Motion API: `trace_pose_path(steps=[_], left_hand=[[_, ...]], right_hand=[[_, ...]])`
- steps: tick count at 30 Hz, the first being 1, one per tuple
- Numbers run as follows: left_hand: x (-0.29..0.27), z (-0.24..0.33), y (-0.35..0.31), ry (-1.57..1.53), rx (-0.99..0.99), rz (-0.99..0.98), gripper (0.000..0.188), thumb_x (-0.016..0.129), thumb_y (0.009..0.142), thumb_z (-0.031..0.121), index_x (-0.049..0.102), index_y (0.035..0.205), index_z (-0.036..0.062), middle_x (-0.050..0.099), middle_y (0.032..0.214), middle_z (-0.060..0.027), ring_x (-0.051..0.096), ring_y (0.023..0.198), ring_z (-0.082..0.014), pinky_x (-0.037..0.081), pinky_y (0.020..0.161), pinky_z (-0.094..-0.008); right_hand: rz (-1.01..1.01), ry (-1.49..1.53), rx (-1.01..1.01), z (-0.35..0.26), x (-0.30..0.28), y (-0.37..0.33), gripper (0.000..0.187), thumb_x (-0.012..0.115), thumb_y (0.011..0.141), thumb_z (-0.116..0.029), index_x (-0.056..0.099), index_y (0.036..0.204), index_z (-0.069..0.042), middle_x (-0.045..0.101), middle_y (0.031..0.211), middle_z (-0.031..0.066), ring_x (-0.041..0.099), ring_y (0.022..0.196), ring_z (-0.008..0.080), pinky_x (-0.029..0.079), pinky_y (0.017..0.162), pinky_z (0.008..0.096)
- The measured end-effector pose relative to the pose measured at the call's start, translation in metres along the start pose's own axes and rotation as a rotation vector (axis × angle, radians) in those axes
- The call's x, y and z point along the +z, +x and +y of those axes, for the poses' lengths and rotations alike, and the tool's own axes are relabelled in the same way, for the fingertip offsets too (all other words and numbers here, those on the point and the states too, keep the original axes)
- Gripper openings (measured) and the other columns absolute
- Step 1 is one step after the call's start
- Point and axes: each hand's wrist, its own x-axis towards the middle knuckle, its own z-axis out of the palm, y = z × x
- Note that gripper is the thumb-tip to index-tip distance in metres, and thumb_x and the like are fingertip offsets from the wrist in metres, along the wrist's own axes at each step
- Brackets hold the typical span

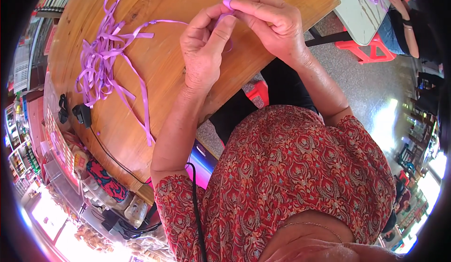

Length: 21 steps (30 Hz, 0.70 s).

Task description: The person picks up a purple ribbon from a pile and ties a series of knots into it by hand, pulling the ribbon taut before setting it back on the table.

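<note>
Your left hand [204, 50] and right hand [272, 27] meet in front of you, fingertips pinched together. Both forearms are bare and bent inward.

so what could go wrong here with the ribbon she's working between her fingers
1. The left hand and right hand pinch only a small fold of thin purple ribbon at the fingertips; it could slip out and come undone.
2. That ribbon's tail trails toward the loose pile of purple ribbon strips on the round wooden table; a tug might snag or tangle them.
3. One strip runs toward the table edge and could slide off.
</note>
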Motion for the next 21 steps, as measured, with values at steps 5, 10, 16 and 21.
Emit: trace_pose_path(steps=[5,10,16,21], left_hand=[[0.0,-0.004,0.001,0.123,0.043,0.094,0.01,0.063,0.085,0.002,0.065,0.094,0.0033,0.06,0.079,0.0023,0.049,0.06,-0.0018,0.037,0.047,-0.0158],[-0.004,-0.001,0.0,-0.044,0.001,0.048,0.01,0.063,0.085,0.002,0.065,0.094,0.0038,0.062,0.082,0.0003,0.048,0.059,-0.0019,0.037,0.047,-0.0158],[-0.01,-0.005,0.0,-0.179,-0.018,-0.037,0.011,0.063,0.085,0.005,0.065,0.096,0.0028,0.063,0.082,-0.0008,0.048,0.056,-0.0023,0.038,0.047,-0.0165],[-0.002,0.0,-0.003,-0.009,-0.055,0.062,0.009,0.061,0.087,0.008,0.064,0.094,0.0017,0.06,0.075,0.0004,0.048,0.055,-0.0031,0.038,0.047,-0.017]], right_hand=[[-0.061,-0.227,-0.067,-0.006,-0.001,0.001,0.031,0.063,0.079,0.005,0.065,0.108,-0.005,0.066,0.091,0.0057,0.062,0.079,0.0124,0.049,0.069,0.0215],[-0.05,0.38,0.245,0.008,0.001,-0.001,0.029,0.066,0.08,-0.002,0.062,0.108,-0.003,0.065,0.094,0.0038,0.062,0.084,0.0114,0.049,0.074,0.0237],[-0.189,0.692,0.41,0.007,-0.006,0.003,0.016,0.06,0.085,-0.003,0.064,0.101,-0.002,0.066,0.093,0.0037,0.061,0.087,0.011,0.05,0.077,0.0241],[-0.122,-0.081,-0.103,0.001,-0.011,0.006,0.018,0.06,0.084,-0.004,0.065,0.102,-0.002,0.067,0.093,0.0044,0.063,0.085,0.0135,0.05,0.076,0.0256]])
